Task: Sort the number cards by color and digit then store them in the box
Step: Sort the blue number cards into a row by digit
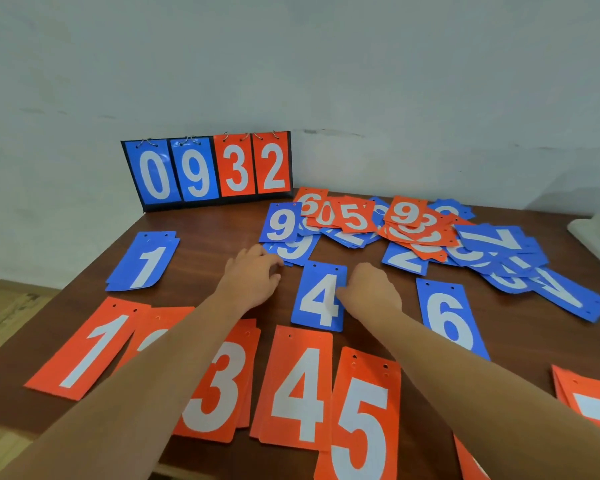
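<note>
- Blue 4 card (321, 296) sits mid-frame; your right hand (369, 289) curls onto its right edge. Square it above the orange 4 card (302, 386).
- Your left hand (252, 277), fingers (274, 263) bent, meets the lower blue 9 card (298, 249); whether it grips is unclear. Slide out one card only.

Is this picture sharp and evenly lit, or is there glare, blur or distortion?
Head view: soft, even light, faint shadows; slight glare on the glossy blue 9 card standing at the wall; wide-angle stretch enlarges the near orange 5 card; the far mixed card pile looks slightly soft; the right hand pinching the blue 4 card shows no motion blur.
</note>
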A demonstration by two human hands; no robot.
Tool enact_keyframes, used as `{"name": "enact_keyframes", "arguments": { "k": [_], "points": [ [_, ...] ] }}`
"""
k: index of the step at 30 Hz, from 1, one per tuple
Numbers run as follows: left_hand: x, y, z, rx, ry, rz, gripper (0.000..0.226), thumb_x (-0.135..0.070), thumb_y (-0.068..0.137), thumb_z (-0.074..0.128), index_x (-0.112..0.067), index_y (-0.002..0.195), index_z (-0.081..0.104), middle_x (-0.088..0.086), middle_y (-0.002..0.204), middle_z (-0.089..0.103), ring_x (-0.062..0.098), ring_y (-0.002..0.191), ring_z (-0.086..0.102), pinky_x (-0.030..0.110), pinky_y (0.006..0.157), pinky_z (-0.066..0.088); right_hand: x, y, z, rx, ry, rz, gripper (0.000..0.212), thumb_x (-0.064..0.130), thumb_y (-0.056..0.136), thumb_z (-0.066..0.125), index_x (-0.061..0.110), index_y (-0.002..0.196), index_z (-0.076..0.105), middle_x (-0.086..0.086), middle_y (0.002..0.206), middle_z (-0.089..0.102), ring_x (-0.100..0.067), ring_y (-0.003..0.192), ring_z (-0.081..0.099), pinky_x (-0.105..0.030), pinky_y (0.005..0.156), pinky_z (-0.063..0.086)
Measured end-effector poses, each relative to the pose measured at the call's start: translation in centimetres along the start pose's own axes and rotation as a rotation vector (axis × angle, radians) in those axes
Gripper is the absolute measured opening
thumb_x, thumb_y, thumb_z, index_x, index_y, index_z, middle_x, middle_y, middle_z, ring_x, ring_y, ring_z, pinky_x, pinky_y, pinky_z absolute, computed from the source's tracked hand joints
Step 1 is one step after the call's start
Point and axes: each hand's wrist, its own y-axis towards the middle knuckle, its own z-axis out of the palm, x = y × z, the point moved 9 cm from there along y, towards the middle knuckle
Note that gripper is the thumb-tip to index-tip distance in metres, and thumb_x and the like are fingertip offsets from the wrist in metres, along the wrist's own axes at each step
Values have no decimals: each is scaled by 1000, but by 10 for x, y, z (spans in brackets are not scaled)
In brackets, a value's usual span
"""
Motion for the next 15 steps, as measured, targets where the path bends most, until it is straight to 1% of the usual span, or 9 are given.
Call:
{"name": "enact_keyframes", "arguments": {
  "k": [2, 4, 6, 8, 9, 12, 13, 15],
  "points": [
    [-2, 1, -11, -99, -47, 17, 31, -28, 97, 54, -25, 128, 58, 0, 132, 47, 18, 127, 43, 35, 103, 42, 2, 3, -12, -64, 7, -80, 18, 28, 94, 59, 13, 102, 52, -5, 101, 58, -22, 85, 58, -32, 66, 47],
    [-11, 4, -23, -200, -106, 45, 25, -22, 97, 54, -20, 122, 60, 1, 126, 49, 15, 123, 45, 32, 99, 46, 5, 13, -26, -136, -6, -151, 25, 27, 94, 57, 11, 114, 53, -8, 112, 56, -22, 94, 59, -31, 73, 49],
    [-27, 15, -25, -215, -136, 91, 25, -18, 97, 54, -18, 121, 59, 1, 126, 50, 15, 121, 47, 31, 98, 47, 5, 30, -37, -191, -22, -195, 35, 25, 94, 58, 11, 125, 50, -9, 126, 51, -22, 105, 57, -31, 81, 50],
    [-46, 31, -19, -186, -153, 145, 30, -17, 97, 55, -17, 127, 57, 0, 131, 49, 17, 120, 50, 30, 98, 47, 8, 49, -44, -228, -54, -248, 43, 24, 93, 59, 11, 132, 47, -9, 133, 46, -23, 116, 52, -33, 90, 48],
    [-55, 40, -13, -156, -156, 162, 35, -18, 97, 55, -17, 132, 55, 0, 136, 47, 18, 123, 50, 31, 100, 46, 9, 59, -46, -241, -91, -282, 46, 24, 92, 60, 11, 134, 45, -9, 135, 45, -23, 119, 49, -33, 94, 47],
    [-68, 70, 12, -40, -83, 162, 50, -22, 101, 51, -18, 149, 39, 0, 156, 34, 20, 141, 37, 36, 113, 37, 15, 87, -47, -230, -189, -371, 59, 31, 92, 61, 12, 143, 38, -8, 146, 40, -24, 132, 42, -34, 105, 40],
    [-69, 78, 19, -7, -50, 151, 51, -24, 102, 48, -18, 151, 36, 1, 157, 33, 20, 142, 35, 37, 114, 36, 17, 95, -45, -218, -212, -400, 64, 34, 93, 60, 12, 147, 34, -8, 151, 37, -25, 136, 39, -35, 108, 38],
    [-70, 90, 28, 18, -9, 134, 47, -25, 103, 45, -17, 148, 39, 1, 153, 40, 21, 137, 42, 40, 110, 39, 18, 112, -37, -165, -215, -431, 70, 38, 94, 58, 14, 152, 27, -8, 156, 32, -27, 140, 36, -38, 112, 34]
  ]
}}
